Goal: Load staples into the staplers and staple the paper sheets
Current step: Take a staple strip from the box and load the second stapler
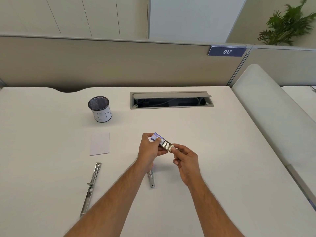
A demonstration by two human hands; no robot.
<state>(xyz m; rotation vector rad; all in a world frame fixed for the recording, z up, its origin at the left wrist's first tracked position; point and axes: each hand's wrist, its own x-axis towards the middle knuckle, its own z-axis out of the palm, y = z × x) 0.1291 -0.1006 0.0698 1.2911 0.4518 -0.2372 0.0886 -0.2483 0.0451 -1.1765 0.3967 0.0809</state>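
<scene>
Fingers (158,140) of the left hand (150,147) pinch the small blue-and-white cardboard staple box (157,136) by its sleeve, while the right hand (185,158) grips the slid-out brown inner tray (166,145) at its far end; both hands are closed on the box and hold it in the air above the white table (213,151). Silvery staple strips (165,143) lie loose and askew in the exposed tray.

That is where I judge the main risk to be: the tray is tilted and partly out, so a further pull or a tip toward the right could spill the strips onto the table, or break them into short pieces that load badly. If the tray comes fully free of the sleeve, the whole lot could drop.

Two opened metal staplers wait below: a long silver stapler (91,187) unfolded flat at the left, and a second silver stapler (151,179) partly hidden under the left forearm. The second lies directly beneath the arms, so a lowered wrist could knock it aside before any strip goes in.

A small stack of pale lavender paper sheets (100,143) rests well apart to the left, near a black mesh cup wrapped in white paper (100,109). Neither stapler shows staples in place as far as I can tell, so loading looks not yet begun.
</scene>
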